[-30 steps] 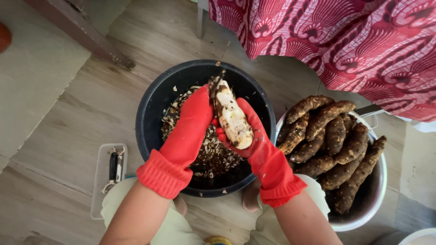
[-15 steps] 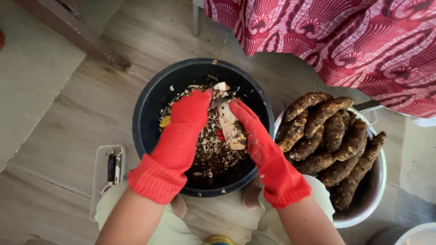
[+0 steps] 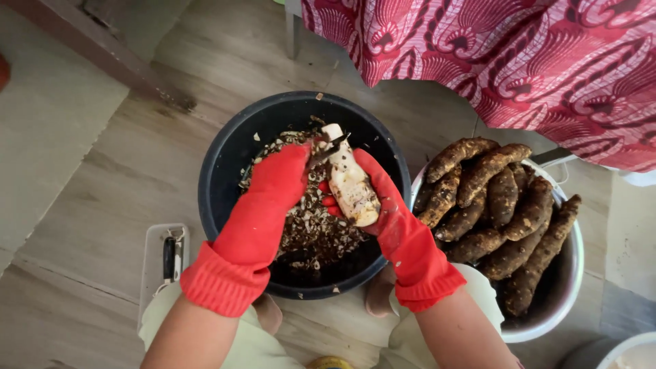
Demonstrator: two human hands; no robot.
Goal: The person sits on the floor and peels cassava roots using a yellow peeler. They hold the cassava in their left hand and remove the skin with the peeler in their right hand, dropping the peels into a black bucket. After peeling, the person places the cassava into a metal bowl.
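Floor (image 3: 96, 198): pale wood boards; carries both containers.
Patterned cloth (image 3: 519, 61): red and white, hanging at far right.
Black basin (image 3: 225, 157): centre, part-filled with brown peelings (image 3: 307, 232).
White bowl (image 3: 560, 301): right of the basin, just beside it, heaped with unpeeled brown tubers (image 3: 499, 205).
Left hand (image 3: 273, 198): red rubber glove, over the basin; grip closed on a knife (image 3: 328, 147), only the dark blade shows, its edge at the far end of the root.
Right hand (image 3: 383, 205): red glove; grip wrapped round the peeled tuber from below.
Peeled tuber (image 3: 350, 184): above the basin, between the hands, mostly white, far tip up.
Handling (judgement): stiff, moderately heavy, wet flesh likely slippery; hold round the thick middle, clear of the blade.
Small white tray (image 3: 154, 266): near left, on the floor, holding a dark tool.
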